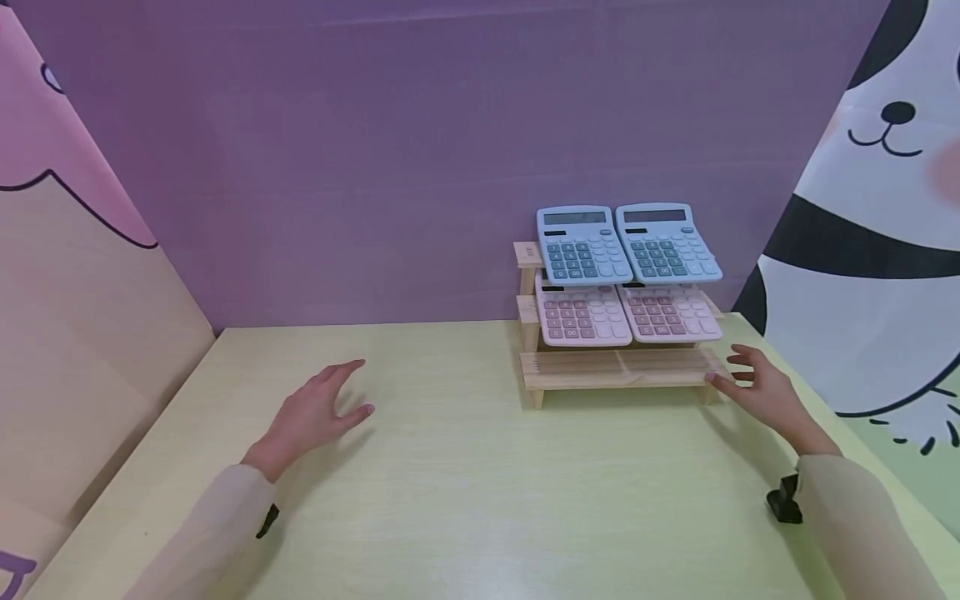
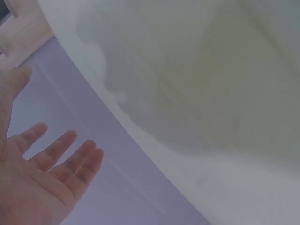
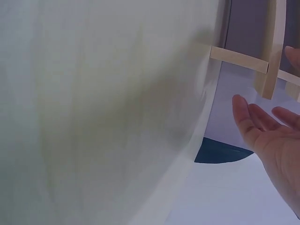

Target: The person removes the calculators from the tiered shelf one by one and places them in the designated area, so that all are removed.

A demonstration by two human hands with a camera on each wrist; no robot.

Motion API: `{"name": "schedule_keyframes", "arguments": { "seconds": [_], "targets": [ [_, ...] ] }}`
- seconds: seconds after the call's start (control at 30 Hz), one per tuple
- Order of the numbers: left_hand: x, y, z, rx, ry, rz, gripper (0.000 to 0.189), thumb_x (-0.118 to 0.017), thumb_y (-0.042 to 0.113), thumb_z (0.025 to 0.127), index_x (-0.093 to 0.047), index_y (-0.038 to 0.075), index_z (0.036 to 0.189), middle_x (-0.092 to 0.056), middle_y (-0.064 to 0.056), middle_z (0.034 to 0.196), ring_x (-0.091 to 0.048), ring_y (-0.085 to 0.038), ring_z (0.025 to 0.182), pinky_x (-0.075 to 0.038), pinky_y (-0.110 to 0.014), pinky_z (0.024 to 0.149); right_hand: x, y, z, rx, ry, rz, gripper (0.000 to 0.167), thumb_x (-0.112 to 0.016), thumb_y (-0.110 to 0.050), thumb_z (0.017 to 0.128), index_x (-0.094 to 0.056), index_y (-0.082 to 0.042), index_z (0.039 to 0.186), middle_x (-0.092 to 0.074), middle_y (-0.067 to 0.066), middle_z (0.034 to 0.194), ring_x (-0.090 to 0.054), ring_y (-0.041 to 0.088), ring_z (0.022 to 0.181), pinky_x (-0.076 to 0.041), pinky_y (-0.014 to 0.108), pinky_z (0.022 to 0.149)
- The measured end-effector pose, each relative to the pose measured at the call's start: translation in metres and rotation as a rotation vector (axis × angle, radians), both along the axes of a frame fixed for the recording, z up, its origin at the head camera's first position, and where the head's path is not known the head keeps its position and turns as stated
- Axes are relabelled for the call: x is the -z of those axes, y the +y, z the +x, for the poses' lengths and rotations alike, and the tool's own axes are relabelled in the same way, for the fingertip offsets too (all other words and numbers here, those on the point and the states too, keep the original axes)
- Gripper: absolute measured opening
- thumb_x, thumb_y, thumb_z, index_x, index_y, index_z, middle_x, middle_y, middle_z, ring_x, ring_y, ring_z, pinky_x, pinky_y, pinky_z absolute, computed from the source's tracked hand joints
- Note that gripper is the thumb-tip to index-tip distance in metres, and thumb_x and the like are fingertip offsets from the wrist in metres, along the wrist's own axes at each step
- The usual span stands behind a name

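A wooden three-step rack [image 1: 577,371] stands at the back right of the table. Two blue calculators, a left one [image 1: 585,246] and a right one [image 1: 667,242], lean on its top step. Below them sit two pink calculators, one on the left [image 1: 587,317] and one on the right [image 1: 670,315]. The bottom step is bare. My right hand [image 1: 761,396] is at the rack's right end, fingers relaxed, its thumb tip overlapping the bottom step's corner in the head view. Well left of the rack, my left hand [image 1: 307,417] hovers above the table, fingers spread and holding nothing.
The pale wood table [image 1: 465,483] meets a purple backdrop [image 1: 375,167] behind the rack. A panda-printed panel [image 1: 862,242] rises along the right edge, close to my right hand. Another printed panel [image 1: 75,317] borders the left side.
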State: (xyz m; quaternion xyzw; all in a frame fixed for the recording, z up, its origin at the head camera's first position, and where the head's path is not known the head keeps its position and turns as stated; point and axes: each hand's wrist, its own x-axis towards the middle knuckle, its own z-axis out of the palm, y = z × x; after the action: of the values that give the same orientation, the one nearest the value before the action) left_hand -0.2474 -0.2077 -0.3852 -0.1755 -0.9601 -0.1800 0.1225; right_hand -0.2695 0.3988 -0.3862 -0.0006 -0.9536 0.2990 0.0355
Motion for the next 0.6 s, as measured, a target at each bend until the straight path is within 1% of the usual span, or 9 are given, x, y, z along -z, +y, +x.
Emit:
{"name": "schedule_keyframes", "arguments": {
  "seconds": [0.27, 0.5, 0.6],
  "targets": [
    [-0.002, 0.013, 0.001, 0.051, -0.009, 0.011, 0.067, -0.065, 0.042, 0.081, -0.038, 0.018, 0.138, -0.050, -0.011, 0.131, -0.053, -0.032, 0.113, -0.049, -0.051, 0.082, -0.001, -0.002, -0.005, -0.024, 0.009, -0.026, 0.079, -0.049, -0.045, 0.091, -0.017, 0.010, 0.139, -0.032, 0.037, 0.132, -0.038, 0.054, 0.114, -0.040, 0.061, 0.089],
    [-0.007, 0.026, 0.003, 0.091, -0.023, 0.031, 0.066, -0.066, 0.040, 0.081, -0.040, 0.017, 0.137, -0.050, -0.009, 0.131, -0.054, -0.029, 0.112, -0.048, -0.048, 0.084, -0.003, -0.004, -0.007, -0.052, -0.031, -0.041, 0.075, -0.047, -0.046, 0.092, -0.021, 0.007, 0.139, -0.031, 0.035, 0.134, -0.037, 0.051, 0.114, -0.041, 0.060, 0.090],
    [-0.007, 0.032, 0.003, 0.107, -0.022, 0.042, 0.065, -0.066, 0.039, 0.081, -0.040, 0.018, 0.137, -0.051, -0.007, 0.131, -0.055, -0.028, 0.111, -0.049, -0.047, 0.084, -0.004, -0.004, -0.008, -0.060, -0.038, -0.050, 0.073, -0.048, -0.044, 0.092, -0.023, 0.006, 0.138, -0.030, 0.034, 0.135, -0.039, 0.049, 0.113, -0.044, 0.057, 0.087]
  ]
}}
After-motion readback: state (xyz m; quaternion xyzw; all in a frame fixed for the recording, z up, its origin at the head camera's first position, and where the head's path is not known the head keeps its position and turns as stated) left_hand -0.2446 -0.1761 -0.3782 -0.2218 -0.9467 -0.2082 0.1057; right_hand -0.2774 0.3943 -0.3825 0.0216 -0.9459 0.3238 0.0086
